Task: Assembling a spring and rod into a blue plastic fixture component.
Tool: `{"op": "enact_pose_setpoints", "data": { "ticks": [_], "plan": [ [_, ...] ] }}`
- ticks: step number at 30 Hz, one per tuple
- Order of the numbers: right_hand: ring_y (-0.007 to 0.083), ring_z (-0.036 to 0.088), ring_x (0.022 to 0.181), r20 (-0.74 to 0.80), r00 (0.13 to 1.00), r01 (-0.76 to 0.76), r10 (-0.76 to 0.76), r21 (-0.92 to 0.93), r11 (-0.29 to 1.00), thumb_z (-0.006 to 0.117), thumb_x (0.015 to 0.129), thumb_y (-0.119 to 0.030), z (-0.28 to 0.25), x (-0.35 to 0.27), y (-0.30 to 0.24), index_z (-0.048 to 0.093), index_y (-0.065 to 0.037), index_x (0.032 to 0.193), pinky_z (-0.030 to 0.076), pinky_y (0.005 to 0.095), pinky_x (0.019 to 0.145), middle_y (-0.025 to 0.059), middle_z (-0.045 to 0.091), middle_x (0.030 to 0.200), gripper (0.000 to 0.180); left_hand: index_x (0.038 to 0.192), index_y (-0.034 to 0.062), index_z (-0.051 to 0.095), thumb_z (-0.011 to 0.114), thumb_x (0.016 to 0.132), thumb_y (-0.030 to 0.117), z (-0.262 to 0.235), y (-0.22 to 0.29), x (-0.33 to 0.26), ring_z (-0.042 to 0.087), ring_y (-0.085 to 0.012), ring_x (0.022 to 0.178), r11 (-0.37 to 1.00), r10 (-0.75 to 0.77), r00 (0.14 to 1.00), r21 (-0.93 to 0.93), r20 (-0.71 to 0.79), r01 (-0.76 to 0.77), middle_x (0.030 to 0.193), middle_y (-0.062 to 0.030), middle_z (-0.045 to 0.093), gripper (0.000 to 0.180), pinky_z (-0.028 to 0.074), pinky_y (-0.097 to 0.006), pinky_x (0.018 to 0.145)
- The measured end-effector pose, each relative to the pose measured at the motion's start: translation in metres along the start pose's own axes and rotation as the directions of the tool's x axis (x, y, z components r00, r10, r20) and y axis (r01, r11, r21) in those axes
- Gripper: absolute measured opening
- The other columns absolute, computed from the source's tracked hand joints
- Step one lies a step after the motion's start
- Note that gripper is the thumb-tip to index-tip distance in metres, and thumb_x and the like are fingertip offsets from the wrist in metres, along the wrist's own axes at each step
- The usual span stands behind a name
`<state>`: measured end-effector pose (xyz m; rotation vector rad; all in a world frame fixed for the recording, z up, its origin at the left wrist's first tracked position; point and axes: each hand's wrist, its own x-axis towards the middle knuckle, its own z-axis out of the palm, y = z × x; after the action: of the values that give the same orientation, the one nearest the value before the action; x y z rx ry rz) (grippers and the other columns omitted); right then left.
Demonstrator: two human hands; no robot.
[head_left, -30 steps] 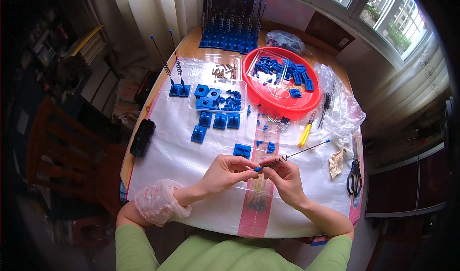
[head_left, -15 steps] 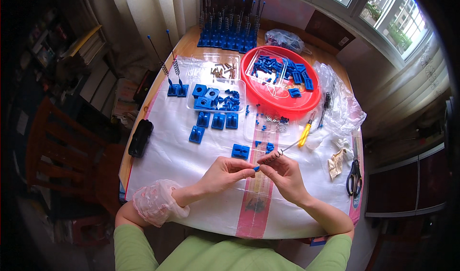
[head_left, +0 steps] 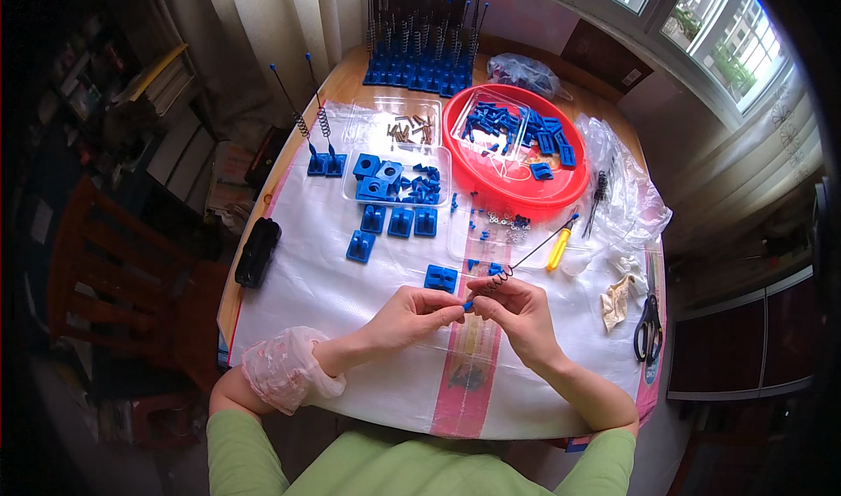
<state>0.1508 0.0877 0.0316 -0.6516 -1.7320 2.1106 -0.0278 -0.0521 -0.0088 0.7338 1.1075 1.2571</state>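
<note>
Thin steel rod (head_left: 524, 258) — light, springy, coil-wrapped — pinched near its blue tip by left hand (head_left: 410, 314) and right hand (head_left: 512, 308) above the tabletop (head_left: 298, 277).

The tiny blue piece (head_left: 468, 304) between the fingertips seems mostly hidden.

From my feed I see a wooden table (head_left: 350, 80) under a white plastic sheet (head_left: 298, 294). Daylit windows (head_left: 701, 23) lie far beyond the grip, upper right; a red-brown wooden chair (head_left: 96, 303) stands well left on dim floor.
</note>
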Motion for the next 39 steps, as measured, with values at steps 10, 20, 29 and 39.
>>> {"op": "enact_pose_setpoints", "data": {
  "ticks": [10,20,29,39],
  "plan": [
    [0.0126,0.070,0.104,-0.049,0.976,0.214,-0.214,-0.002,0.977,0.072,0.099,-0.002,0.009,0.000,0.008,0.069,0.003,0.121,0.057,0.0280,0.090,0.0064,0.074,0.112,0.023,0.124,0.0032,0.076,0.074,0.101,0.014,0.002,-0.004,0.000,0.069,-0.0072,0.099,0.996,0.083,0.993,0.022,-0.083,-0.082,0.111,-0.0021,0.076,0.025,0.056,-0.024,0.090],
    [0.0133,0.070,0.105,-0.015,0.992,0.130,-0.129,0.018,0.991,0.069,0.099,0.002,0.008,-0.004,0.008,0.068,0.004,0.122,0.058,0.0295,0.095,0.0079,0.072,0.113,0.023,0.121,0.0029,0.076,0.077,0.099,0.012,0.005,-0.003,-0.001,0.069,-0.0077,0.099,0.994,0.110,0.987,0.026,-0.121,-0.107,0.109,-0.0030,0.076,0.024,0.056,-0.025,0.089],
    [0.0132,0.071,0.099,-0.068,0.979,0.192,-0.191,0.007,0.981,0.072,0.097,0.004,0.008,-0.003,0.012,0.064,0.003,0.121,0.058,0.0288,0.090,0.0085,0.072,0.110,0.026,0.119,0.0030,0.077,0.078,0.098,0.011,0.007,-0.005,-0.001,0.069,-0.0077,0.098,0.990,0.137,0.980,-0.008,-0.148,-0.140,0.108,-0.0034,0.077,0.023,0.056,-0.024,0.088],
    [0.0136,0.072,0.099,-0.072,0.973,0.210,-0.219,-0.116,0.971,0.074,0.096,0.004,0.008,-0.004,0.014,0.065,0.003,0.118,0.058,0.0280,0.089,0.0084,0.073,0.107,0.024,0.120,0.0032,0.075,0.075,0.098,0.004,0.004,-0.006,-0.002,0.071,-0.0107,0.105,0.994,0.109,0.986,0.006,-0.126,-0.110,0.113,-0.0048,0.077,0.022,0.057,-0.026,0.095]
  ]
}}
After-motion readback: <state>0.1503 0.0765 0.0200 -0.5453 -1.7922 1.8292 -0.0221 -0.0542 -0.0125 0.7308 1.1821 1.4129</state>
